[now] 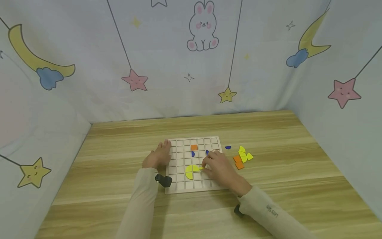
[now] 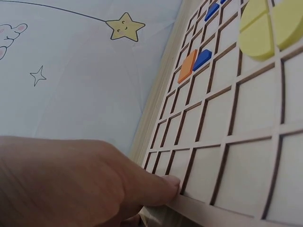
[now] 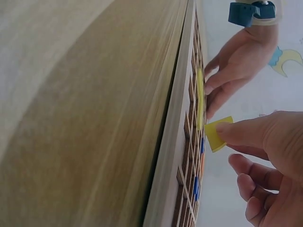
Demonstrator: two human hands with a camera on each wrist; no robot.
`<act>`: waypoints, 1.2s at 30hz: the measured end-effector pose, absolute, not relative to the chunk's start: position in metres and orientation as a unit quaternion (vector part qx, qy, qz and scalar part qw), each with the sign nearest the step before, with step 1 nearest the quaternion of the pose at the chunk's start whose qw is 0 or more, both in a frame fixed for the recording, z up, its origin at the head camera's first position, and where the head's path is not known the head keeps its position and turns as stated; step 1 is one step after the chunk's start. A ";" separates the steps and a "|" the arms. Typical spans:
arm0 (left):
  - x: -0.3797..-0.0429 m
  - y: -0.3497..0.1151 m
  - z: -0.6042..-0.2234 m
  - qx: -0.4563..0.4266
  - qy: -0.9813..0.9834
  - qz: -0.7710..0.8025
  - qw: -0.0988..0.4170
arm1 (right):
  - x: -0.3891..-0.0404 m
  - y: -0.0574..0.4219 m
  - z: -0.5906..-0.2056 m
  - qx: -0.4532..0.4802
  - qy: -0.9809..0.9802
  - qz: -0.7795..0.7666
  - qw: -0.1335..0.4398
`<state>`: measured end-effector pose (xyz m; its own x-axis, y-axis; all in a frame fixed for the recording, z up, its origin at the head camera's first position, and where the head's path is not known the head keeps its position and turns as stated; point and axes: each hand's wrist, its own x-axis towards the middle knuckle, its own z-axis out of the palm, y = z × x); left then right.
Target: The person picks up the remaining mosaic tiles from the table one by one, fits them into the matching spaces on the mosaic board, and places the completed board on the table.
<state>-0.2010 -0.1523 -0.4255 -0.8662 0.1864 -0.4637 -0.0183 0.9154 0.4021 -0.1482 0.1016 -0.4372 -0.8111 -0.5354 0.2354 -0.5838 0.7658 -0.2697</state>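
Observation:
My right hand (image 1: 220, 167) pinches a yellow quarter-circle piece (image 3: 217, 135) between thumb and forefinger, held low above the wooden grid board (image 1: 180, 185). Left of it, several yellow quarter-circle pieces (image 1: 189, 175) lie in neighbouring squares as part of a round shape. Further up the board sit an orange square (image 1: 194, 147) and a blue half-round piece (image 1: 193, 154) just below it. Another blue piece (image 1: 207, 152) is partly covered by the right fingers. My left hand (image 1: 158, 155) rests at the board's left edge, its thumb (image 2: 168, 185) on the rim.
Right of the board lie loose pieces: a blue half circle (image 1: 228, 147), yellow quarter circles (image 1: 243, 156) and orange squares (image 1: 239, 165). The wood-grain table (image 1: 119, 139) meets a printed curtain (image 1: 167, 99) at the back and sides.

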 end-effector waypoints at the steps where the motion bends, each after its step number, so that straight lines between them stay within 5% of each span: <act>1: -0.201 -0.153 -0.426 0.046 0.945 0.201 0.255 | -0.148 0.101 -0.437 0.302 -0.936 0.166 0.073; 36: -0.200 -0.152 -0.424 0.045 0.944 0.212 0.250 | -0.136 0.090 -0.443 0.446 -0.888 0.054 0.099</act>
<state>-0.2004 -0.1524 -0.4236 -0.8713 0.1908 -0.4521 -0.0206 0.9063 0.4221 -0.1360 0.0899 -0.4426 -0.5835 -0.7808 0.2234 -0.8022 0.5970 -0.0084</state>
